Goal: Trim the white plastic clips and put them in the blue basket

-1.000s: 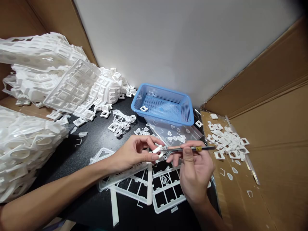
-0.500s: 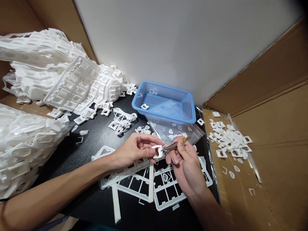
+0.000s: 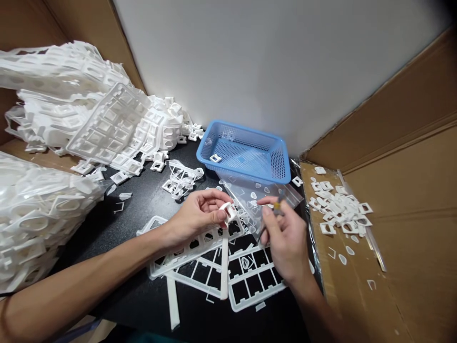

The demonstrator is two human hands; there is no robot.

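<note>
My left hand (image 3: 205, 212) pinches a small white plastic frame (image 3: 228, 212) between thumb and fingers, above the work surface. To its right, my right hand (image 3: 285, 233) is closed around a slim pointed metal tool (image 3: 277, 206) with a yellow part. The tool is blurred, its tip points down and away from the frame, and its exact kind cannot be made out. Below both hands lie white plastic grid sheets (image 3: 246, 302) with rectangular openings. A flat white strip (image 3: 224, 271) lies across them, just under the held frame.
A blue perforated basket (image 3: 243, 174) with one white piece inside stands behind my hands. A clear plastic bag (image 3: 233, 190) with thin offcuts lies before it. White parts pile up at the left (image 3: 89, 109) and on cardboard at the right (image 3: 339, 207). Cardboard walls flank both sides.
My right hand has drawn the tool away from the white frame, moving right. My left hand has raised the frame slightly and tilted it.
</note>
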